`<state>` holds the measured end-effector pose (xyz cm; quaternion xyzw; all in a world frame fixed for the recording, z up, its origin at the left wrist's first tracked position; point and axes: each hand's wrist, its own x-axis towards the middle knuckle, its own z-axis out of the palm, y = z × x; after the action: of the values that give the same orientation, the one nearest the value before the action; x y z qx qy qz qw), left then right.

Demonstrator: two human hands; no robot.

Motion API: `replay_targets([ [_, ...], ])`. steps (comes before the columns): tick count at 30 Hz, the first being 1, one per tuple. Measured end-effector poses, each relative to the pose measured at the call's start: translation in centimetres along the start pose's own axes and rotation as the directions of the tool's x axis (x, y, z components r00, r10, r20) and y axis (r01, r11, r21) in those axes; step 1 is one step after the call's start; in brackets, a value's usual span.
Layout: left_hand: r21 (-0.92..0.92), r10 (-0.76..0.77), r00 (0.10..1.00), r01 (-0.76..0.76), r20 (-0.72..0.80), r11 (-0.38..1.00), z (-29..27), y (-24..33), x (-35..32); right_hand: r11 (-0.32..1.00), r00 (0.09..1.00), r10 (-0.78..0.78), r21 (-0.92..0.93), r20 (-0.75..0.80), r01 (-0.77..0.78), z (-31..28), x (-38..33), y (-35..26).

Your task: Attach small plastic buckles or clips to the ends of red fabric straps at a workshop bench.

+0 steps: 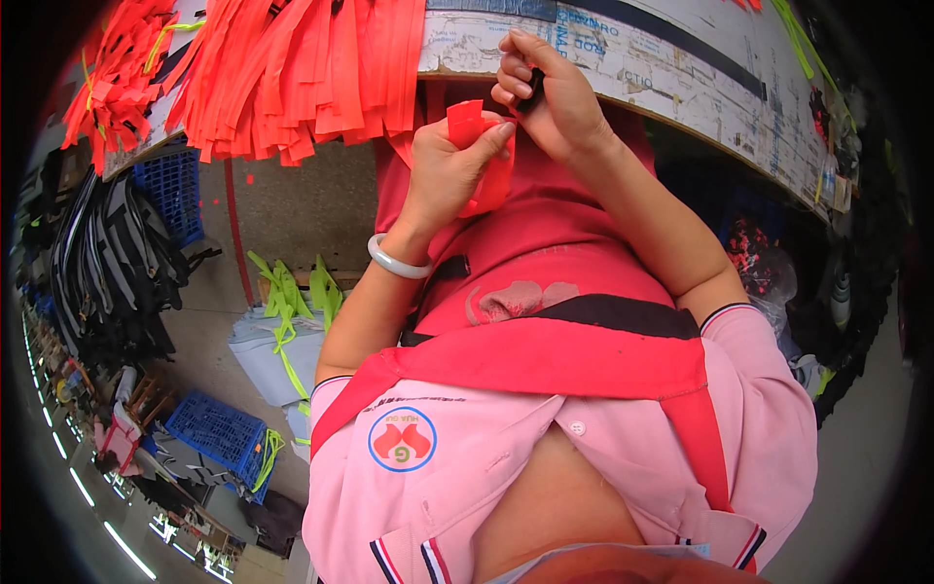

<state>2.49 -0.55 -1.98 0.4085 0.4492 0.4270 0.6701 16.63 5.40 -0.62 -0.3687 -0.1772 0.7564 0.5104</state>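
Note:
My left hand (443,177), with a pale bangle (397,259) at the wrist, is closed on a red fabric strip (494,183). The strip's end sticks up past the thumb and a loop hangs below the fingers. Just to the right, my right hand (562,109) is curled at the table's edge around a small black piece (531,91); its kind is mostly hidden by the fingers. A thick bundle of red strips (311,73) drapes over the table edge left of my hands. My hands are apart from each other.
The worn, taped worktable (623,73) spans the top. More red strips (107,88) hang at the far left. Black straps (117,253), blue crates (219,431) and yellow-green straps (284,297) are on the left below table height. A clear plastic bag (773,282) lies at the right.

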Motion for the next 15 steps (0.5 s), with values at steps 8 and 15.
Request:
replay_targets([
  [8, -0.006, 0.038, 0.997, -0.038, -0.07, 0.999, 0.3, -1.3, 0.3, 0.998, 0.997, -0.015, -0.064, 0.07, 0.019, 0.0, -0.8, 0.9],
  [15, -0.071, 0.08, 0.992, -0.087, -0.095, 0.994, 0.5, -2.2, 0.7, 0.983, 0.991, -0.055, -0.169, 0.118, 0.075, 0.1, -0.8, 1.0],
])
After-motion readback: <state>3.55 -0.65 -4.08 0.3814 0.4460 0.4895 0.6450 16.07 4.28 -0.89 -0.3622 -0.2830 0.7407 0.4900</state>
